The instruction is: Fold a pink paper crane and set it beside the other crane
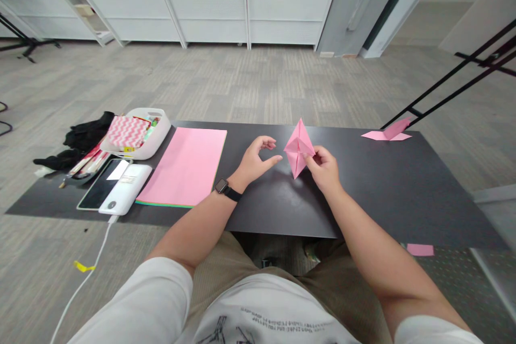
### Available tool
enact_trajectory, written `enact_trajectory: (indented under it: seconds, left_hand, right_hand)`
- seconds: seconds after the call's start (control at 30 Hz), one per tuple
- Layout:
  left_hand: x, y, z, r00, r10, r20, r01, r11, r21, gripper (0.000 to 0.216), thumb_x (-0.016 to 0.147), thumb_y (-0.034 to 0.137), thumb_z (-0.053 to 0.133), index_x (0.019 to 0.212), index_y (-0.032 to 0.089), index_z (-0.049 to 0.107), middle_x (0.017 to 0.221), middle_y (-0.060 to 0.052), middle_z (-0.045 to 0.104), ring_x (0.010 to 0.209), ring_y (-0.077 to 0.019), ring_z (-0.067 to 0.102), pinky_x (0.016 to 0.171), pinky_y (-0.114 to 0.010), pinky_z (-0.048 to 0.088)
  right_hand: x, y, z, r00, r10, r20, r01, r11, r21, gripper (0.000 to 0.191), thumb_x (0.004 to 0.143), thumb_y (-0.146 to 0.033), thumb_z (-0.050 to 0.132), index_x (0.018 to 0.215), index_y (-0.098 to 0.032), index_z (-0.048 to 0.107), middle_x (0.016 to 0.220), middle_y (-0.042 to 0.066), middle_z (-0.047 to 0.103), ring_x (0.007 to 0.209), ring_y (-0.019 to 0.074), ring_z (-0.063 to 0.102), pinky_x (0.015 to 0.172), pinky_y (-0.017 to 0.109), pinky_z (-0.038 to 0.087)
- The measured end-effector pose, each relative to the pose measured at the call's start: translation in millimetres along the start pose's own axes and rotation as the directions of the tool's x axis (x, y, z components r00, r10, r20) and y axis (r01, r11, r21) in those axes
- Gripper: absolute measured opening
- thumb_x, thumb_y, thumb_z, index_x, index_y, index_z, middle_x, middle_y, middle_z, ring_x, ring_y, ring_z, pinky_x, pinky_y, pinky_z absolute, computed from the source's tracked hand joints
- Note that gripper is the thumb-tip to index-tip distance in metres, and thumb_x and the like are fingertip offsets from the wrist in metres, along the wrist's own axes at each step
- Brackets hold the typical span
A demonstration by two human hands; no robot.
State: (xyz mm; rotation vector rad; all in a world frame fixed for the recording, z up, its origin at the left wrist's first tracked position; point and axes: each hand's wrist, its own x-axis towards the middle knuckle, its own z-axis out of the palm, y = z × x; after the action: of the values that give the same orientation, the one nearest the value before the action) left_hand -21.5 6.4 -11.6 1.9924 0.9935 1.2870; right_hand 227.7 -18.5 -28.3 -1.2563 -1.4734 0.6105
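Note:
A folded pink origami paper [299, 145], diamond-shaped with points at top and bottom, is held up over the black table [278, 209]. My right hand [325, 170] pinches its lower right side between thumb and fingers. To its left, my left hand [258, 161] is apart from the paper, fingers slightly curled and thumb spread away from them, holding nothing. A dark watch [221, 186] is on my left wrist. Farther left lies a stack of coloured paper [187, 166] with a pink sheet on top.
Left on the table are a white basket [159, 137] of small items, a tablet [97, 188], and a white power bank [126, 188] with a cable. A folded pink paper piece [389, 133] sits at the far right edge. A pink scrap [420, 250] lies below the table.

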Motion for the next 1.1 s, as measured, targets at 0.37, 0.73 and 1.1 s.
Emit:
enact_trajectory:
  seconds: [0.37,0.73,1.1]
  left_hand:
    - [-11,31,12,0.892,0.403,0.206,-0.452,0.814,0.364,0.024,0.11,0.025,0.058,0.13,0.022,0.071,0.12,-0.008,0.079,0.113,-0.0224,0.075,0.104,-0.042,0.061]
    - [-12,23,10,0.923,0.372,0.093,-0.381,0.861,0.337,0.041,0.108,0.023,0.061,0.149,0.026,0.06,0.136,-0.009,0.074,0.126,-0.0236,0.072,0.114,-0.045,0.059]
    - [-7,13,6,0.989,0.122,0.084,-0.118,0.992,-0.052,0.038,0.102,0.02,0.067,0.139,0.023,0.063,0.127,-0.009,0.077,0.104,-0.0177,0.079,0.102,-0.037,0.065]
  right_hand:
    - [-5,-23,-4,0.934,-0.353,-0.059,0.29,0.842,-0.456,0.01,0.095,-0.027,0.064,0.085,-0.026,0.066,0.082,0.004,0.07,0.081,0.0239,0.066,0.08,0.039,0.053]
    - [-12,-31,-3,0.805,-0.557,0.205,0.593,0.742,-0.314,0.025,0.098,-0.028,0.07,0.123,-0.027,0.075,0.118,0.012,0.076,0.108,0.0297,0.072,0.094,0.048,0.059]
    - [-3,-16,-5,0.791,-0.497,0.358,0.578,0.799,-0.167,0.048,0.109,-0.023,0.05,0.152,-0.035,0.065,0.145,0.008,0.072,0.137,0.0294,0.066,0.118,0.059,0.053]
